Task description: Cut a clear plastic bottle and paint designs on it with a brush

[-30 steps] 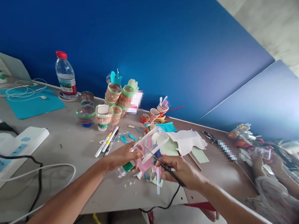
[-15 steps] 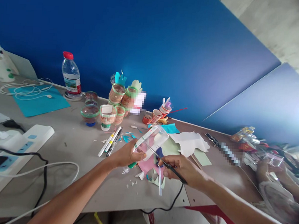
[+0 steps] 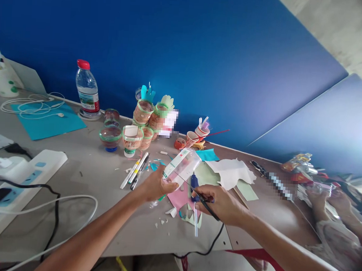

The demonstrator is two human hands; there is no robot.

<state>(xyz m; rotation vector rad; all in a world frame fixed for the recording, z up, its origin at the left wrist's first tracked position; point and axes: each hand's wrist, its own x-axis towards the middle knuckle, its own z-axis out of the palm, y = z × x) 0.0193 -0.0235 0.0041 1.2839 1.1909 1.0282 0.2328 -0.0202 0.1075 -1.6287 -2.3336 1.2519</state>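
My left hand (image 3: 158,186) grips a clear plastic box (image 3: 190,162) by its near left end, tilted above the table. A white and green label covers one side of it. In my right hand (image 3: 216,201) is a slim dark-handled tool (image 3: 209,208) with a thin pointed metal end, its exact kind unclear. That point reaches the box's near side; whether it touches is hard to make out. Below lie a pink sheet (image 3: 177,198), paper scraps (image 3: 172,212) and a blue glue gun (image 3: 194,180), partly hidden by my right hand, with a clear glue stick (image 3: 196,224) near it.
Pens (image 3: 139,169) lie left of my hands, behind them decorated cups (image 3: 133,137) and a water bottle (image 3: 88,93). A power strip (image 3: 49,164) with cables sits at left. Torn white paper (image 3: 232,173) is to the right. Another person's hands (image 3: 319,203) work at far right.
The plastic box has turned in my left hand, so its labelled side shows more broadly. My right hand keeps the tool's point at the box. The view has shifted slightly.
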